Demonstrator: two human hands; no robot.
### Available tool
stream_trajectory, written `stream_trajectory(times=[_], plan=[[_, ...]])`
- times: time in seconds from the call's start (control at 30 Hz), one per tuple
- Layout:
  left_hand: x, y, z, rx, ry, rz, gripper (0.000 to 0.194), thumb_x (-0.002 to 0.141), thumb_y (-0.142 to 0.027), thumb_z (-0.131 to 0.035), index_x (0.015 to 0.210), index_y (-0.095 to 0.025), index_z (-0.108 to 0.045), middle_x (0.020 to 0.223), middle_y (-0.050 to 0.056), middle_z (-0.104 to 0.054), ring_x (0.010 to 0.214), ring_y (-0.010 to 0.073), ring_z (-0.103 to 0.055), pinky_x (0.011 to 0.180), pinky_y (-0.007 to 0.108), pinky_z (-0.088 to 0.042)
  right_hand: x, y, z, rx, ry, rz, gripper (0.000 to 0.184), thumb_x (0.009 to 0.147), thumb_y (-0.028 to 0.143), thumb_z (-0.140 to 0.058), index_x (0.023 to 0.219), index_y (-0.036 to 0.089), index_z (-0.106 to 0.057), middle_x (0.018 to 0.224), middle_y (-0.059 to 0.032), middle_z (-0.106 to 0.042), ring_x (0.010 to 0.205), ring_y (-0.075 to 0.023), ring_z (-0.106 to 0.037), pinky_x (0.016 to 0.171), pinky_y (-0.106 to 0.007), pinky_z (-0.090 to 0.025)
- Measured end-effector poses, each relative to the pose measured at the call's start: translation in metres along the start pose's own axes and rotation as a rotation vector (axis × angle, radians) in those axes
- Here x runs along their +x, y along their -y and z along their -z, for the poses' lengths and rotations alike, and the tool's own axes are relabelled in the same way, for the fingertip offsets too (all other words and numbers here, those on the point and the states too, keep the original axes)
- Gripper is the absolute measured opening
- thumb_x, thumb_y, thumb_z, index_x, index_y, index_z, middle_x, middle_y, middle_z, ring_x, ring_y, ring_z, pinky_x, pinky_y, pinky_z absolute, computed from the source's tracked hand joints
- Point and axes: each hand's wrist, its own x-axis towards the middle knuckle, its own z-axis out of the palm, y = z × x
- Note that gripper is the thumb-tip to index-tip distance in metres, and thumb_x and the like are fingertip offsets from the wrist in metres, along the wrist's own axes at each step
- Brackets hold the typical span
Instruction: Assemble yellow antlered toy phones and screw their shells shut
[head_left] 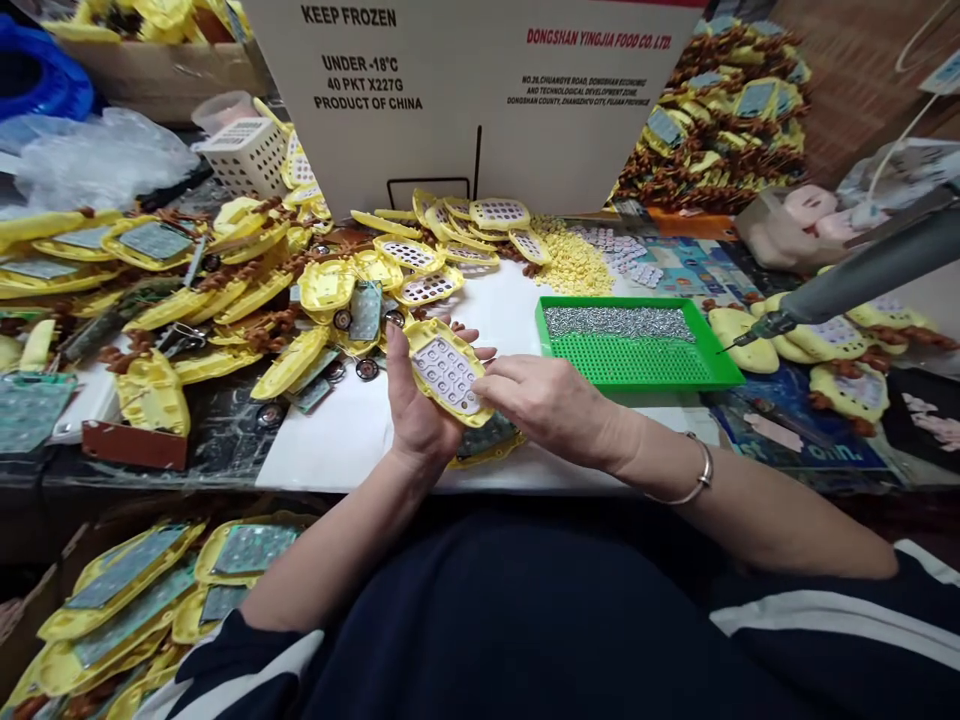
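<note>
My left hand [421, 415] cradles a yellow plastic toy shell [417, 335], thumb along its left side and fingers behind it. Inside the shell lies a pale lilac rubber keypad [444, 374] with rows of round buttons. My right hand [559, 408] is closed in a pinch at the keypad's lower right end; whatever its fingertips hold, if anything, is hidden. Just below both hands, another yellow shell with a circuit board [491, 440] lies on the white sheet [322, 450], partly covered.
A green tray [630, 372] of small screws stands to the right, below a pile of small yellow pieces [574, 262]. An electric screwdriver [817, 295] reaches in from the right. Yellow shells [225, 305] crowd the left. A white carton [480, 100] stands behind.
</note>
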Motion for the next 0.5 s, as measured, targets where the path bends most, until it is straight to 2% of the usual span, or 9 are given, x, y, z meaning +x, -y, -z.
stream_trajectory(times=[0.17,0.27,0.33,0.43,0.5], plan=[[-0.006,0.002,0.0,0.002,0.026,0.007,0.051,0.092,-0.059,-0.037,0.079,-0.02,-0.066,0.071,0.003,-0.068,0.058,0.0167,-0.067,0.068,0.032,-0.055,-0.003,0.002,-0.007,0.132,-0.091,-0.004,0.024,0.098,0.019,-0.044,0.095,0.014,-0.067,0.08,-0.0059,-0.07,0.073,-0.015,-0.063,0.069,-0.026,-0.049],[-0.008,0.002,0.0,-0.021,0.041,0.002,0.053,0.094,-0.058,-0.033,0.081,-0.019,-0.067,0.071,0.005,-0.069,0.066,0.0197,-0.07,0.074,0.036,-0.057,-0.003,0.0,-0.008,0.148,-0.173,-0.011,0.031,0.099,0.028,-0.044,0.081,0.017,-0.068,0.076,-0.004,-0.07,0.074,-0.0154,-0.062,0.076,-0.028,-0.051],[-0.008,0.001,0.0,-0.03,0.05,-0.006,0.056,0.094,-0.058,-0.031,0.081,-0.018,-0.068,0.071,0.005,-0.069,0.068,0.0209,-0.07,0.076,0.038,-0.057,-0.003,0.0,-0.009,0.133,-0.232,0.018,0.03,0.098,0.028,-0.047,0.08,0.017,-0.069,0.077,-0.0037,-0.072,0.077,-0.0165,-0.06,0.076,-0.029,-0.051],[-0.007,-0.002,0.002,-0.022,0.05,-0.023,0.058,0.091,-0.064,-0.033,0.082,-0.018,-0.068,0.075,0.006,-0.07,0.065,0.0198,-0.07,0.077,0.038,-0.057,-0.005,0.003,-0.01,0.128,-0.274,0.051,0.022,0.096,0.02,-0.047,0.093,0.017,-0.069,0.088,-0.0038,-0.074,0.081,-0.0178,-0.058,0.072,-0.032,-0.049],[-0.005,-0.005,0.004,-0.022,0.04,-0.019,0.061,0.091,-0.066,-0.032,0.082,-0.018,-0.068,0.076,0.006,-0.07,0.062,0.0187,-0.069,0.076,0.037,-0.057,-0.008,0.007,-0.012,0.108,-0.27,0.071,0.023,0.096,0.022,-0.046,0.1,0.015,-0.068,0.094,-0.0049,-0.074,0.086,-0.0194,-0.057,0.076,-0.035,-0.048]])
